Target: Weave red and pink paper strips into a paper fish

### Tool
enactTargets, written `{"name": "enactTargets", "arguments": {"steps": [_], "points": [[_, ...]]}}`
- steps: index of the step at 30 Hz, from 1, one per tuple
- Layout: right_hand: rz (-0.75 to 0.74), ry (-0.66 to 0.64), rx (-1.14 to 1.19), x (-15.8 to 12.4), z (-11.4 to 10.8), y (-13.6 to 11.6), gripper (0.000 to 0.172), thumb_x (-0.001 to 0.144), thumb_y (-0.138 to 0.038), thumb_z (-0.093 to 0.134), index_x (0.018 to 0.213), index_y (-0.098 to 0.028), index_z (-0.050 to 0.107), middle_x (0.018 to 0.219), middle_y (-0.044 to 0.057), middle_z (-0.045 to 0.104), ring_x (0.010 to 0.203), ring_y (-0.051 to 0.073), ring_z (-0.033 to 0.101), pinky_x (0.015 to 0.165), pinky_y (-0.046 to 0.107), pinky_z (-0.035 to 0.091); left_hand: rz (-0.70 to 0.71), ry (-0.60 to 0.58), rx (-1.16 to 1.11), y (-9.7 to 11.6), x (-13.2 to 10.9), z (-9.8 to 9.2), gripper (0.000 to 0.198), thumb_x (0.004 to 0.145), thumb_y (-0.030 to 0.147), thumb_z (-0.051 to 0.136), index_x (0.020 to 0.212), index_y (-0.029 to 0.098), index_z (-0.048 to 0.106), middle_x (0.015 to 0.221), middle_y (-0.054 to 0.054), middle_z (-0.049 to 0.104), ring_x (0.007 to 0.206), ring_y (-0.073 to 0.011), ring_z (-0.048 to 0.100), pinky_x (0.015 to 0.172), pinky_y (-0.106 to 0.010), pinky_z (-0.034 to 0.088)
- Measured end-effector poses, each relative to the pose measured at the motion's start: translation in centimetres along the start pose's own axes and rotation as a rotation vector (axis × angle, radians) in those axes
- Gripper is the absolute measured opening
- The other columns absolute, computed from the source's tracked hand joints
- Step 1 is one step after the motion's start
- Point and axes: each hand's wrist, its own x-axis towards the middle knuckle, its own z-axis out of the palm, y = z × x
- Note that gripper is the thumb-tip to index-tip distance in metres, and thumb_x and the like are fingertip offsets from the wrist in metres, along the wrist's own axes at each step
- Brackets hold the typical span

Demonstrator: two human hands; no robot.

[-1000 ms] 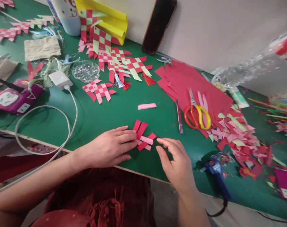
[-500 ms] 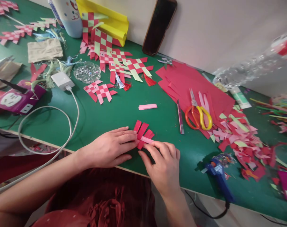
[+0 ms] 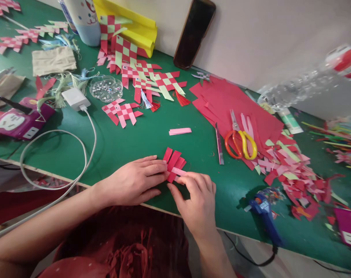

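Note:
Red paper strips (image 3: 173, 157), woven with a pale pink strip, lie fanned out near the table's front edge. My left hand (image 3: 139, 178) rests with its fingers stretched out, their tips pressing on the left end of the weave. From the right, my right hand (image 3: 197, 197) pinches the end of the pink paper strip (image 3: 178, 171) between curled fingers; its fingertips partly hide that end. Beyond both hands lies a folded pink strip (image 3: 180, 131).
Scissors (image 3: 239, 144), a slim cutter (image 3: 218, 144), red paper sheets (image 3: 230, 102) and paper scraps (image 3: 299, 173) lie to the right, with a blue glue gun (image 3: 265, 218). Woven paper fish (image 3: 123, 112) lie at the back; a white cable (image 3: 87, 162) loops at the left.
My right hand has shifted slightly left, and the red strips' right-hand ends sit closer together. My left hand stays in place. The view has turned slightly.

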Motion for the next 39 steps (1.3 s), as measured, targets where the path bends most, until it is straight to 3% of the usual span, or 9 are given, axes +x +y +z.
{"name": "enactTargets", "arguments": {"steps": [19,32,36,39], "points": [[0.016,-0.058,0.050,0.7,0.2,0.1,0.010,0.087,-0.031,0.068,0.084,-0.023,0.063,0.095,0.005,0.065,0.093,0.023,0.055,0.081,0.039,0.039,0.000,-0.013,0.016,0.0,-0.1,0.1,0.041,0.096,0.031,0.054,0.133,0.013,0.054,0.132,-0.010,0.061,0.132,-0.0248,0.050,0.117,-0.045,0.036],[-0.028,0.000,0.035,1.2,0.4,-0.1,0.005,0.088,-0.025,0.067,0.084,-0.023,0.065,0.094,0.004,0.065,0.092,0.022,0.054,0.080,0.039,0.040,-0.004,-0.033,0.016,-0.1,-0.1,0.2,0.043,0.096,0.031,0.054,0.134,0.012,0.054,0.133,-0.010,0.059,0.133,-0.0247,0.049,0.119,-0.044,0.033],[-0.060,0.049,0.051,1.8,-0.3,1.1,0.004,0.091,-0.024,0.063,0.090,-0.022,0.066,0.094,0.006,0.064,0.092,0.022,0.056,0.083,0.039,0.044,0.002,-0.038,0.039,-0.1,-0.1,0.2,0.043,0.097,0.032,0.052,0.134,0.012,0.053,0.133,-0.011,0.060,0.133,-0.0252,0.049,0.118,-0.045,0.034],[-0.061,0.029,0.002,3.1,-0.6,2.4,0.019,0.095,-0.026,0.055,0.111,-0.020,0.063,0.105,0.009,0.066,0.101,0.025,0.056,0.089,0.042,0.045,0.004,-0.050,0.048,-0.1,-0.1,0.1,0.042,0.098,0.033,0.050,0.134,0.012,0.053,0.134,-0.011,0.059,0.133,-0.0251,0.048,0.119,-0.045,0.034]]}}
